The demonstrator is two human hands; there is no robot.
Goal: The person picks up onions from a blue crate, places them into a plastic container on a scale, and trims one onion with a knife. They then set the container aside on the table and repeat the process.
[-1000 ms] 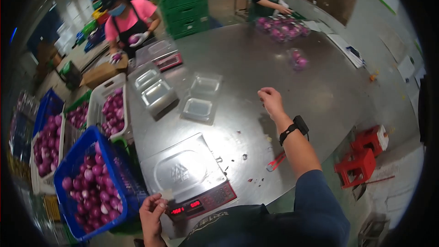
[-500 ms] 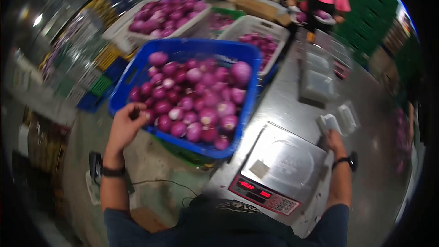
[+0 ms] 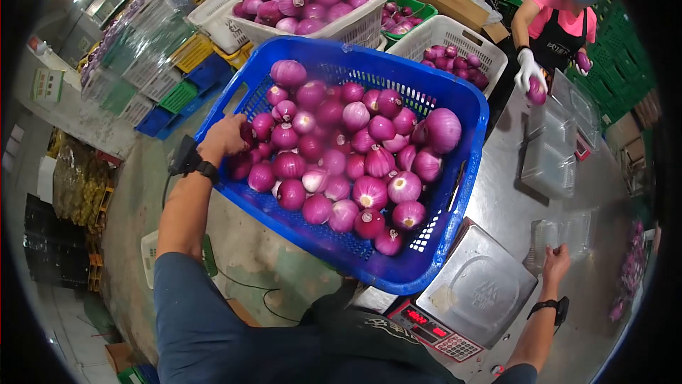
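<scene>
A large blue crate holds many peeled purple onions. At its left edge my left hand reaches over the rim, fingers curled against an onion at the side of the pile. On the right, my right hand is at the near edge of a clear plastic tray with an open lid, its fingers pinched at the tray. Between the crate and that hand lies a scale with a metal plate and a red lit display.
A co-worker with white gloves holds onions at the back right. Stacked clear trays lie on the metal table. White crates of onions stand behind the blue crate. A cable runs on the floor.
The view has shifted, so the blue crate appears larger and further right. My left hand has moved from above the crate's edge onto the onions. The co-worker's gloved hand has reached toward the table.
</scene>
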